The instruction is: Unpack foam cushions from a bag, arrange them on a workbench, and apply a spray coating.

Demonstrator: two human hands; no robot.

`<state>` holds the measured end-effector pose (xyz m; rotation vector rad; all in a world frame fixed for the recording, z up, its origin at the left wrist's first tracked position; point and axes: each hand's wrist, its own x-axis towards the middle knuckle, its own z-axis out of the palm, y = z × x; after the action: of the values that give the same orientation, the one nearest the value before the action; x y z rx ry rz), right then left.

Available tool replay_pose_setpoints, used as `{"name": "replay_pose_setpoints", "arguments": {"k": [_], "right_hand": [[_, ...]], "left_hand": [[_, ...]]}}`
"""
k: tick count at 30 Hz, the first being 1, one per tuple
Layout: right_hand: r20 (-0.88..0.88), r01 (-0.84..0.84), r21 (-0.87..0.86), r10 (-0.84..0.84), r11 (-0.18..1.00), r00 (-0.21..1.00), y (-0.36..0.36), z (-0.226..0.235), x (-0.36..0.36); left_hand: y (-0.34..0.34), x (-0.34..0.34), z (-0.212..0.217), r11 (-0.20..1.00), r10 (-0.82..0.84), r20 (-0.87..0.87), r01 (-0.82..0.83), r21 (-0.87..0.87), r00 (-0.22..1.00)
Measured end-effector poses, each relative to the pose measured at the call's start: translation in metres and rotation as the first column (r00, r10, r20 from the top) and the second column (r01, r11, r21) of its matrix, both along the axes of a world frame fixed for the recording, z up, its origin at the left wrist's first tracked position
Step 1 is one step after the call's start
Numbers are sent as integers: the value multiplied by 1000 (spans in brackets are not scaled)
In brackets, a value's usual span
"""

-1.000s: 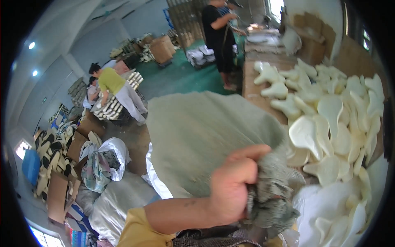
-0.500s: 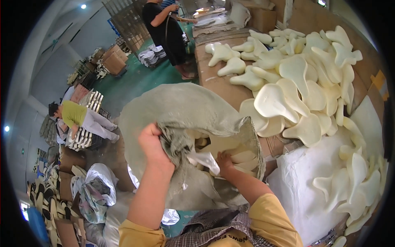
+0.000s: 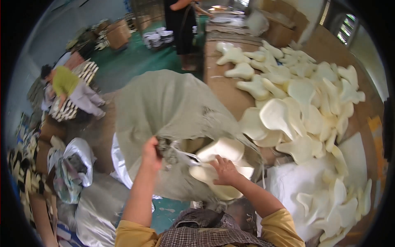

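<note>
A big grey-green woven sack [image 3: 164, 99] stands in front of me with its mouth toward me. My left hand [image 3: 151, 155] is closed around the bunched cloth at the left edge of the mouth. Inside lie several cream foam saddle pads [image 3: 224, 149], shaped like bicycle seats. My right hand [image 3: 225, 171] reaches into the mouth, fingers spread and resting on the pads, with nothing gripped. A strip of white plastic film [image 3: 187, 155] sticks out beside my left hand. The sack wall hides the deeper contents.
A heap of cream saddle pads [image 3: 302, 92] covers the cardboard-topped table [image 3: 224, 92] at the right. More lie on a white sheet [image 3: 284, 187]. Plastic bags [image 3: 80, 160] stand at the left. One person [image 3: 72, 84] bends over striped stacks; another [image 3: 181, 33] stands by the table's far end.
My right hand has moved from the sack's right inner side onto pads nearer the middle, which now show more at the mouth. My left hand keeps its hold. The view has shifted.
</note>
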<state>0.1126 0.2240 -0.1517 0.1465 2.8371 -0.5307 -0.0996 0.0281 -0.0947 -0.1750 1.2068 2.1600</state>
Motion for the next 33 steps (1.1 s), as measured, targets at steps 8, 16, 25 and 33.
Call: {"name": "replay_pose_setpoints", "arguments": {"k": [8,16,25,33], "right_hand": [[-94,104,-947,-573,303,814,24,122,94],[-335,116,-940,-934,321,-128,102,189,379],[-869,997,76,-489,22,77,247,268,497],[-450,830,558,-837,10,312,363,219,539]], "left_hand": [[13,23,11,981,-187,-176,173,-91,967],[-11,-25,-44,961,-278,-208,268,-72,938],[30,34,-38,919,8,-344,-142,-369,939],[1,47,-55,855,-50,-382,-158,-495,923]]}}
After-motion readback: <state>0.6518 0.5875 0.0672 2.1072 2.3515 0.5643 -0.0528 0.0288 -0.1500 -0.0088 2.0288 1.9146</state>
